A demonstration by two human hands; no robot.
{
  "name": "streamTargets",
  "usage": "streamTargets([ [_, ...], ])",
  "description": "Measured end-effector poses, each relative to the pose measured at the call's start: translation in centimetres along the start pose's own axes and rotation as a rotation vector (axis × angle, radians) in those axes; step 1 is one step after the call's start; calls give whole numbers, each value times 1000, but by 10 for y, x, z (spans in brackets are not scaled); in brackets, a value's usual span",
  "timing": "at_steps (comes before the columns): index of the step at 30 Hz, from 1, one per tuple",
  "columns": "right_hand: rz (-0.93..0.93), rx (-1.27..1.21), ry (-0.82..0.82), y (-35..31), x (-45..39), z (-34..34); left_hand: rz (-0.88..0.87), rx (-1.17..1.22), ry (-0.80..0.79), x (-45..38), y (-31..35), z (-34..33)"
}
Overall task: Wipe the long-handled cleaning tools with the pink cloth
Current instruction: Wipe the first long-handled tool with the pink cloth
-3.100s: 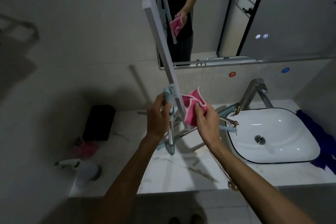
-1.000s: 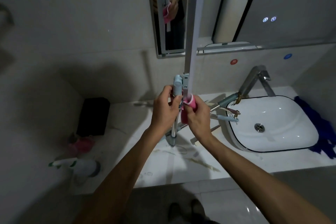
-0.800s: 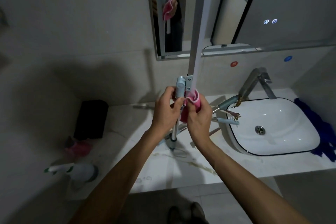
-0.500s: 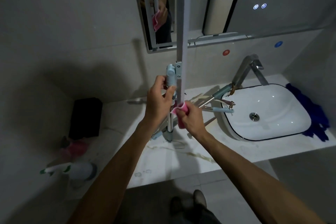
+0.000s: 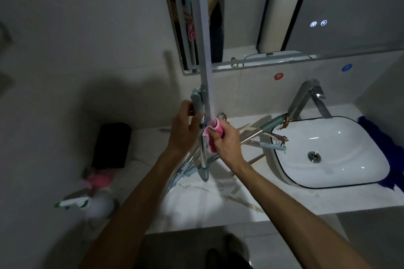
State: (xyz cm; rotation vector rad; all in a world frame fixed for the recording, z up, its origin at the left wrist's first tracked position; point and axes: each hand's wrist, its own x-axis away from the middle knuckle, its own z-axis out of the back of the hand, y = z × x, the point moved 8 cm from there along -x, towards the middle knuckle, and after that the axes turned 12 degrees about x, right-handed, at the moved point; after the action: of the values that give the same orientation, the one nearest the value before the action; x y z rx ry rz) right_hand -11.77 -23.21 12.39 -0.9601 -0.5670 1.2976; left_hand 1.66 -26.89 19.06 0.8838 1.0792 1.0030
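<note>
1. The worktop (image 5: 207, 203) carries a white basin (image 5: 332, 153) and several long-handled tools (image 5: 260, 133).
2. An upright squeegee (image 5: 202, 39) stands above the worktop.
3. The left hand (image 5: 183, 131) grips its handle.
4. The right hand (image 5: 226, 141) clamps the pink cloth (image 5: 215, 131) round the blade's lower end.

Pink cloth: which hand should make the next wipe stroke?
Right. The right hand already grips the pink cloth against the tool; the left hand holds its blue-grey joint.

Pink cloth (image 5: 215, 132) soft fabric; tool pole (image 5: 203, 155) shiny metal; basin (image 5: 341, 172) glossy ceramic.
</note>
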Motion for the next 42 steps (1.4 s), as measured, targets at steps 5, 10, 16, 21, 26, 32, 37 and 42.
streamTargets([
  [5, -103, 123, -208, 52, 14, -35, 38, 7, 58, 5, 5, 2],
  [10, -89, 118, -282, 49, -5, -34, 55, -24, 167, 9, 2, 10],
  [16, -15, -93, -1, -4, -17, 12, 96, -1, 220, 4, -1, 21],
  [21, 57, -323, 128, -74, -43, 40, 33, -62, 110, -3, 3, 12],
  [26, 244, -311, 103, -136, -48, 51, -39, -87, 137, -15, 22, 18],
  [32, 157, -252, 167, -137, -44, 50, -58, 252, -130, -19, 42, 22],
  [37, 191, -223, 160, -149, -39, 53, -5, 261, -63, -27, 28, 31],
  [42, 174, -162, 133, -138, -41, 52, -6, 253, -39, -25, 22, 28],
])
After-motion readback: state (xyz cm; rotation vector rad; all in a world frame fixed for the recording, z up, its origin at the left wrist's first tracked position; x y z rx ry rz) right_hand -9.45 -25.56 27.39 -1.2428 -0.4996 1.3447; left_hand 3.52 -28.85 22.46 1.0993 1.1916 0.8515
